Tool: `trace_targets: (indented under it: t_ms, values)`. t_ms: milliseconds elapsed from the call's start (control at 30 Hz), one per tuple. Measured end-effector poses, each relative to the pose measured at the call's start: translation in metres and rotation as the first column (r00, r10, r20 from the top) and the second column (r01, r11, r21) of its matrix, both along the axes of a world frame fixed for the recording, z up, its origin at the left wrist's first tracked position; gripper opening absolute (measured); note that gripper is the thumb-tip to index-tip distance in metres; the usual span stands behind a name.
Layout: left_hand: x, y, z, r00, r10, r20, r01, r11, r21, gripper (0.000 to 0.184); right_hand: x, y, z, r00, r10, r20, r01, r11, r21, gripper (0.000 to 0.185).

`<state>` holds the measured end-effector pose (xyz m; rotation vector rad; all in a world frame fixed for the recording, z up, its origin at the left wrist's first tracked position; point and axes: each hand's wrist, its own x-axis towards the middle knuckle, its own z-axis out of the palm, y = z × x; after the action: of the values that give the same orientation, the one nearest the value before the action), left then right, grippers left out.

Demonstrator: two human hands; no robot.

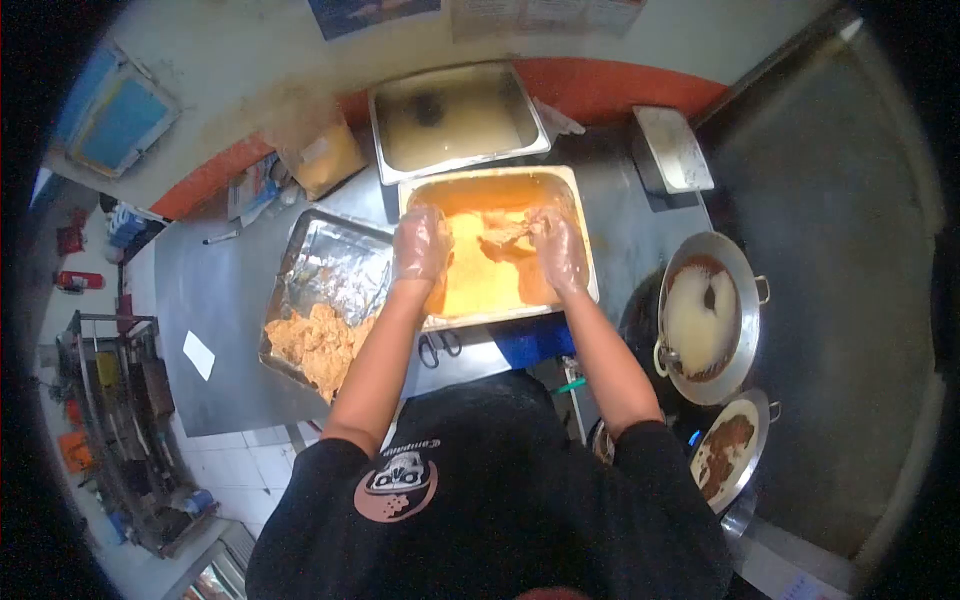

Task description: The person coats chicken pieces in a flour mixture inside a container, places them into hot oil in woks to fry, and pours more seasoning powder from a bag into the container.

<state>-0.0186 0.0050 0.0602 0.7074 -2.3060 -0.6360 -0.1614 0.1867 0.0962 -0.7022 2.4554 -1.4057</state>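
Both my hands wear clear plastic gloves over a deep metal pan (590,290) that holds orange-yellow breading flour (470,280). At the pan's left side, my left hand (422,243) has its fingers curled inward; what lies in them is hidden. My right hand (562,250), at the right side, is closed on a flour-coated piece of food (513,232) that points toward the middle of the pan. Left of the pan, a foil-lined tray (335,250) carries a heap of battered pieces (322,345), partly covered by my left forearm.
Behind stands another metal pan (450,115) of pale liquid. Two frying pans sit at right: one with foaming oil (695,320), one with brown bits (725,455). Scissors (438,348) lie near the table's front edge. A narrow metal container (675,150) stands back right.
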Motion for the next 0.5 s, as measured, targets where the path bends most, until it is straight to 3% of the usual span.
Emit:
trace_targets:
  t_ms: [33, 133, 167, 267, 300, 433, 500]
  values:
    - [-0.005, -0.004, 0.005, 0.999, 0.009, -0.037, -0.008, 1.000, 0.003, 0.005, 0.003, -0.001, 0.005, 0.993, -0.005, 0.121, 0.028, 0.981, -0.194, 0.025]
    - [0.006, 0.005, 0.016, 0.998, 0.023, -0.059, -0.017, 0.994, 0.108, 0.009, -0.014, -0.002, 0.008, 0.994, 0.087, 0.069, -0.059, 0.938, -0.342, 0.027]
    - [0.008, 0.005, 0.022, 0.999, 0.020, -0.041, -0.013, 0.983, 0.182, 0.013, -0.019, 0.005, 0.013, 0.939, 0.185, 0.290, -0.024, 0.876, -0.482, 0.030]
    - [0.012, 0.007, 0.031, 0.997, 0.015, -0.080, 0.005, 0.968, 0.251, 0.019, -0.041, 0.022, 0.026, 0.867, 0.292, 0.403, 0.085, 0.710, -0.699, 0.032]
    - [0.013, 0.007, 0.033, 0.994, 0.014, -0.110, 0.014, 0.968, 0.251, 0.019, -0.059, 0.038, 0.027, 0.887, 0.336, 0.316, -0.035, 0.732, -0.680, 0.029]
    - [0.018, 0.007, 0.049, 0.997, -0.078, -0.025, 0.081, 0.979, 0.187, 0.028, -0.064, 0.079, 0.102, 0.881, 0.372, 0.293, 0.056, 0.532, -0.845, 0.026]
    - [0.018, 0.009, 0.047, 0.990, -0.098, -0.103, 0.126, 0.941, 0.314, 0.030, -0.072, 0.114, 0.129, 0.906, 0.369, 0.207, 0.007, 0.478, -0.879, 0.027]
